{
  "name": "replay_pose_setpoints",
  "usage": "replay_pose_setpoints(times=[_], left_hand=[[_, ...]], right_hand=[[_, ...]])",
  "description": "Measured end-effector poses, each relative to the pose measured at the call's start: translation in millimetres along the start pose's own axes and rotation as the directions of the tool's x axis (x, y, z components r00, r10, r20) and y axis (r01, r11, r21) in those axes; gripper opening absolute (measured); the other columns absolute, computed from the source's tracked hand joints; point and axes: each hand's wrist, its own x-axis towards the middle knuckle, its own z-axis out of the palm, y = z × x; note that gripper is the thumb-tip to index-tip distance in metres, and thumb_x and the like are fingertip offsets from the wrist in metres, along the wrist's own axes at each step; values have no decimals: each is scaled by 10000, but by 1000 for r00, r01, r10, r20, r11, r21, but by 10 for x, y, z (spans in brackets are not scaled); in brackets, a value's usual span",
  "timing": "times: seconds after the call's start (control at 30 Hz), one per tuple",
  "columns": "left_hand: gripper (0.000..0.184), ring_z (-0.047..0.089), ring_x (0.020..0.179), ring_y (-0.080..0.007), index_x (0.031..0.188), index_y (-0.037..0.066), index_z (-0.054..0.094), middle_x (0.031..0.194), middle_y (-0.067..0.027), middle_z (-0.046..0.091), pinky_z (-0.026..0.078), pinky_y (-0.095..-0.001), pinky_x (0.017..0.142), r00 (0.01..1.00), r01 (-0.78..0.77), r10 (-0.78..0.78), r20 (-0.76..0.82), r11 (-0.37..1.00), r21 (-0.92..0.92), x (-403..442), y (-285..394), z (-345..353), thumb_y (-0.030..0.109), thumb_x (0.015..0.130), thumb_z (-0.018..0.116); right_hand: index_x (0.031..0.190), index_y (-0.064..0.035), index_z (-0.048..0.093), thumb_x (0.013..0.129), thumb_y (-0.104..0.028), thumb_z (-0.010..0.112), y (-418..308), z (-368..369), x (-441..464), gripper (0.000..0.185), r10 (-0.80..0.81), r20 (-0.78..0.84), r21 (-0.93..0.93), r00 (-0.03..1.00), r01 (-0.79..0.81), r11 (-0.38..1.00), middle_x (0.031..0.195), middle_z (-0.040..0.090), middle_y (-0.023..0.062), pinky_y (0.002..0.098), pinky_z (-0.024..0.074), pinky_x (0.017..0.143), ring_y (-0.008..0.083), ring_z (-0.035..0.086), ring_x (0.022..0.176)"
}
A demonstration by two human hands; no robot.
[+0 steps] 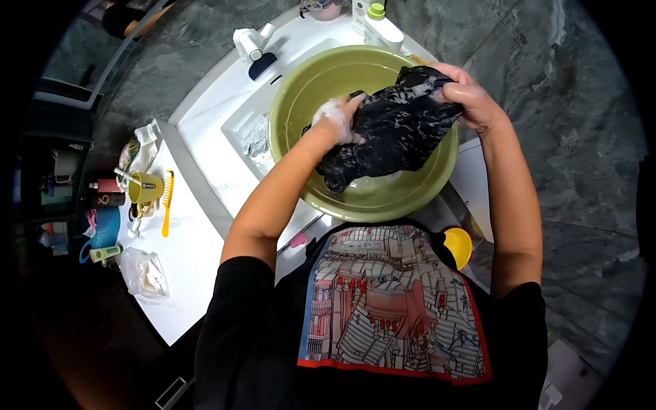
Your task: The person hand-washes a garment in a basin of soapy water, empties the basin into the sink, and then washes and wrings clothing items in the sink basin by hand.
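A wet dark garment [400, 130], streaked with white suds, is stretched over an olive-green basin [290, 174]. My right hand [473, 101] grips its upper right end near the basin's rim, thumb on top of the fabric. At the garment's left edge, my left hand [336, 121] holds the cloth between thumb and fingers, with thick foam on the back of the hand. Part of the fabric hangs down inside the basin, where a little soapy water shows. The garment's exact kind cannot be made out.
Beside the basin's far rim stands a white bottle with a green cap [383, 29]. A faucet [251, 44] is at the back left. Left on the counter are a yellow cup [145, 188], a yellow comb [167, 203] and a plastic bag [145, 273]. A yellow bowl [458, 247] sits near my body.
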Motion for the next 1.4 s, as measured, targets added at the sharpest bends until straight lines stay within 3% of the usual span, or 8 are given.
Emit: replay_pose_setpoints(times=[0.23,0.4,0.53,0.7,0.97,1.03,1.17,1.4], left_hand=[[671,619,959,-263,1239,58,523,997,-154,651,474,-360,854,965,104,-43,257,968,-230,239,-235,-116,386,691,726],[347,604,940,-330,1028,111,660,984,-182,635,478,-375,849,983,138,-144,-116,989,-58,59,-652,-466,237,706,630],[227,554,919,-340,891,86,623,912,-153,573,456,-407,814,873,110,-32,-486,985,133,-189,-821,-515,63,668,588],[251,563,950,-308,911,118,642,912,-135,566,467,-361,827,994,-105,92,53,928,359,-356,-749,-400,59,670,604],[351,539,878,-324,871,87,606,857,-115,526,453,-357,777,981,-88,121,-152,975,205,-599,-669,-353,-67,556,628],[357,529,893,-334,863,68,590,865,-118,521,448,-369,779,954,-202,225,-200,971,126,-635,-591,-395,-96,547,609],[357,519,892,-342,862,40,556,896,-129,505,441,-393,779,919,-296,293,-263,955,30,-719,-503,-506,-120,544,580],[508,517,962,-376,1074,72,514,992,-158,512,439,-401,870,938,-165,123,-325,981,-104,-754,-562,-390,-119,605,553]], right_hand=[[1101,81,513,743,-17,487,-84,-127,-140,372,-310,-160,234,937,341,910,975,629,156,301,516,787,213,631,870],[969,-8,522,756,-17,514,48,-127,-316,214,-186,-270,271,945,260,927,960,624,132,315,515,781,212,624,868],[1047,-28,592,749,-95,628,457,-158,-254,308,270,-54,-353,961,-272,895,984,638,74,275,490,802,158,614,882],[993,-77,656,814,-285,673,1019,-44,-37,275,671,12,-896,741,-291,337,907,660,46,279,467,751,129,591,821],[877,-41,632,841,-432,591,2138,284,747,395,487,-419,-348,766,-631,693,780,599,19,294,466,660,169,550,706],[805,-65,615,830,-350,606,2853,223,881,286,63,-457,-735,887,-416,535,707,533,-4,261,421,601,140,489,646],[754,-60,580,801,-267,622,2187,495,751,217,399,-349,-450,848,-525,722,694,522,10,271,397,595,130,467,647],[678,-34,424,745,-62,581,1225,66,375,173,-546,-158,-840,823,179,513,882,581,97,342,420,734,240,542,829]])
